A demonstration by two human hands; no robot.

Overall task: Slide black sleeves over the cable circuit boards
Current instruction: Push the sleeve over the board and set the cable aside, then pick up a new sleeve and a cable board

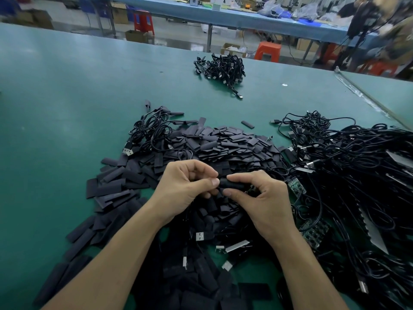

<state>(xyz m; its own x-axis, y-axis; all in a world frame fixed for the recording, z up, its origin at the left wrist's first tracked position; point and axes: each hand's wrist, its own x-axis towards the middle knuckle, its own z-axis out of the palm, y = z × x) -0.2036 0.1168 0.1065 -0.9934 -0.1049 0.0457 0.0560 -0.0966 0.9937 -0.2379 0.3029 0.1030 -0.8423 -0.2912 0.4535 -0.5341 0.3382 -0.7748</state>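
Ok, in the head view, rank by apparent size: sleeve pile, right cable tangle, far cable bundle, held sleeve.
Largest: sleeve pile and right cable tangle. Both run out of frame and look too alike to rank.
Next: far cable bundle, though distance shrinks it.
Smallest: held sleeve.

A green table [67, 86] is carrying everything, with a wide heap of black sleeves [223, 142] spreading across its middle and trailing down toward 7 o'clock. A big tangle of cables [357, 164] is sprawling at 3 o'clock with green circuit boards [296, 186] showing at its inner edge, a smaller coil of cables [152, 133] is resting against the heap at 10 o'clock, and a bundle of cables [223, 68] is sitting well apart at 12 o'clock. A lone sleeve [248, 124] is lying just beyond the heap at 1 o'clock, and a white scrap [284, 85] is lying near the far bundle.
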